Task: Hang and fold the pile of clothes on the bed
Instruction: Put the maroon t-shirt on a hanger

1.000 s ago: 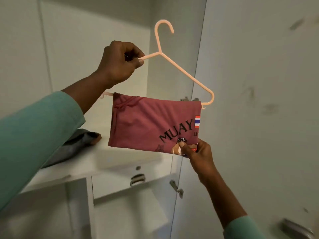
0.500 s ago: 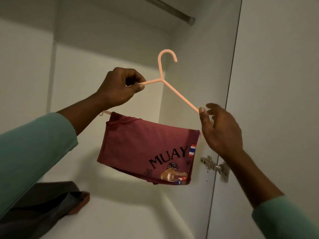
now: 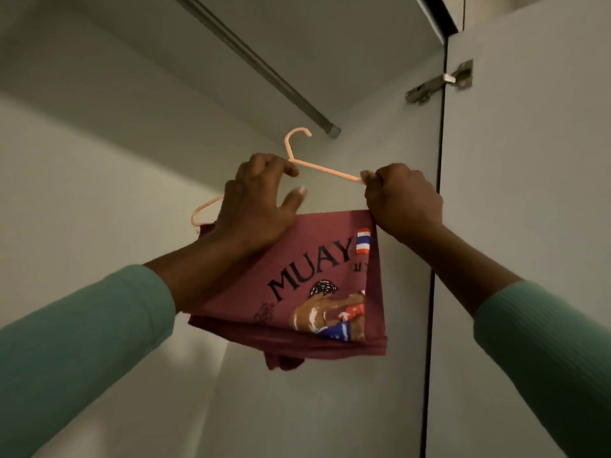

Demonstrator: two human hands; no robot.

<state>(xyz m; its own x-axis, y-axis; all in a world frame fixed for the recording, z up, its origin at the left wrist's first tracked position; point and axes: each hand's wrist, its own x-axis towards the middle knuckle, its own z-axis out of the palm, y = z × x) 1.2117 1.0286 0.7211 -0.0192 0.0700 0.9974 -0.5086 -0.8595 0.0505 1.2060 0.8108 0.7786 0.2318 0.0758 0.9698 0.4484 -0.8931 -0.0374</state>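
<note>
You've got both hands up inside the wardrobe, each clamped on the peach hanger (image 3: 325,169). Your left hand (image 3: 258,206) has its fingers curled over the left arm of the hanger, right beside the neck, with the thumb sticking out loose below. Your right hand (image 3: 401,201) is fisted round the hanger's right end, so the two hands sit apart with a bare stretch of hanger arm between them. The left end of the hanger pokes out past your left wrist.

The maroon shirt (image 3: 297,259) hangs folded over the hanger's bottom bar, its top right corner tucked just under your right hand. The print faces you: "MUAY", a little striped flag and a boxer figure. A bit of fabric droops below the bottom edge.

The hook points up toward the right end of the metal rail (image 3: 264,69), in the wardrobe's top right corner. It looks just short of the rail and not on it, though the angle makes that hard to call. The open door (image 3: 529,226) stands to the right, its hinge (image 3: 436,82) up near the top edge. Teal sleeves (image 3: 76,342) cover both forearms.
</note>
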